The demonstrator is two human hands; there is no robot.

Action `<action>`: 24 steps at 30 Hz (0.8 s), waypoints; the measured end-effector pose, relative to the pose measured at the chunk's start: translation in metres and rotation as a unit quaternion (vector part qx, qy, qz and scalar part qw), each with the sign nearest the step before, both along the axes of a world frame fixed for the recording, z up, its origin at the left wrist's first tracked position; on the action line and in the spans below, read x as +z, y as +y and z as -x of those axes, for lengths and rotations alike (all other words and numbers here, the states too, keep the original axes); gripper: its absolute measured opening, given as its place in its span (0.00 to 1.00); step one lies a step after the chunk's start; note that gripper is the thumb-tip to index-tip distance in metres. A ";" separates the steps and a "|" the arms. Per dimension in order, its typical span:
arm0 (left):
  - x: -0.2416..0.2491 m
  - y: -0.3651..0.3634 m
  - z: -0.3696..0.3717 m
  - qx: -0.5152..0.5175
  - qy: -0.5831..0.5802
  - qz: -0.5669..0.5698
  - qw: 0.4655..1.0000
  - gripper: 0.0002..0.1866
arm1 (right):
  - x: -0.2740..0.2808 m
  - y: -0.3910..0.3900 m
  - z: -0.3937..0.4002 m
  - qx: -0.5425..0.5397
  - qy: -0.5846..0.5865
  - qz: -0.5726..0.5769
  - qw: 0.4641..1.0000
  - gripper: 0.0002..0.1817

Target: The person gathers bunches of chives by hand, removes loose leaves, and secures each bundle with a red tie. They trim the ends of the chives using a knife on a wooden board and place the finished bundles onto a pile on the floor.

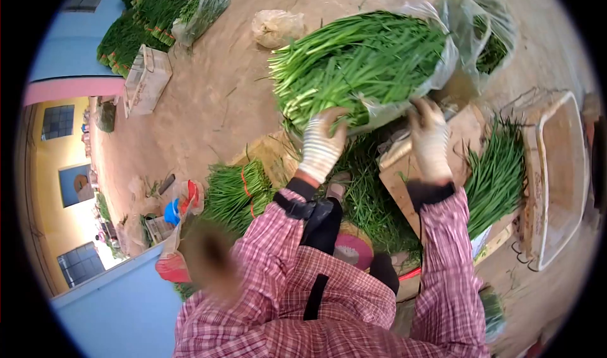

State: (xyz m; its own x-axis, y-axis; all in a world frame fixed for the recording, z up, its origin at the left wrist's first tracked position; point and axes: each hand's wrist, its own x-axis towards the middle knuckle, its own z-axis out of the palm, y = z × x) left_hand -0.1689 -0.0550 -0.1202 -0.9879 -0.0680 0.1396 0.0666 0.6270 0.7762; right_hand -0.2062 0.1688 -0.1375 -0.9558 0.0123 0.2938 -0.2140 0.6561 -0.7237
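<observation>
Chives in a plastic bag (367,61) are gripped by closed left hand (321,146) and right hand (430,140), loose chive bundles (499,174) and a crate (559,174) lying beside, the bag's underside hidden.

You're in an outdoor produce-packing yard, not indoors: bare dirt ground (215,98), bundled green chives (237,190) heaped straight on it, more stacked at the far edge (136,26), plastic crates (147,80), clear bags (278,28), painted building walls (60,162) alongside.
</observation>
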 end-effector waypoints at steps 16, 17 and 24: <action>-0.036 -0.107 -0.040 0.171 -0.168 -0.220 0.946 0.16 | -0.032 -0.147 0.171 0.277 -0.004 -0.125 0.953 0.24; -0.037 -0.101 -0.036 0.148 -0.143 -0.213 0.955 0.15 | -0.030 -0.167 0.169 0.261 0.061 -0.214 0.939 0.23; -0.051 -0.157 0.031 0.259 -0.056 -0.187 0.946 0.41 | -0.053 -0.203 0.214 0.276 0.071 -0.122 0.951 0.14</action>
State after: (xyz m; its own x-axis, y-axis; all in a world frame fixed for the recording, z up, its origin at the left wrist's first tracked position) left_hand -0.1994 -0.2121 -0.1714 -0.8160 -0.5705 -0.0935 -0.2704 0.2337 0.9339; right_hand -0.4203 -0.0341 -0.1908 -0.7477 -0.5643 0.3500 -0.6583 0.5607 -0.5023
